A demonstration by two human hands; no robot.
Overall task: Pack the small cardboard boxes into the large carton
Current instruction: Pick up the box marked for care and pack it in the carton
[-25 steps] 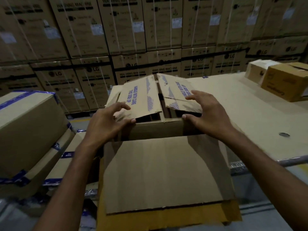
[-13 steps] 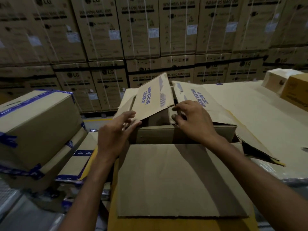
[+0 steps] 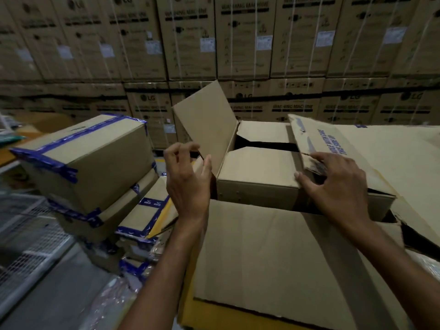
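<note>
The large carton (image 3: 257,194) stands in front of me. Its left flap (image 3: 207,125) is swung up, and its right flap (image 3: 333,144) carries blue print. My right hand (image 3: 333,186) pinches the near corner of that right flap, with the thumb below the edge. My left hand (image 3: 188,177) hovers beside the raised left flap with loosely curled fingers and holds nothing. Between the flaps lie two brown cardboard surfaces (image 3: 259,163) split by a dark gap; I cannot tell whether they are inner flaps or boxes. Small boxes with blue tape (image 3: 88,160) are stacked at my left.
A wide cardboard sheet (image 3: 273,258) slopes from the carton toward me. A flat cardboard-covered surface (image 3: 392,148) extends to the right. A wall of washing machine cartons (image 3: 238,44) fills the background. White wire mesh (image 3: 28,246) lies at the lower left.
The left flap has swung up and my left hand has let go of it. My right hand has slid onto the right flap's near corner. The view has turned left.
</note>
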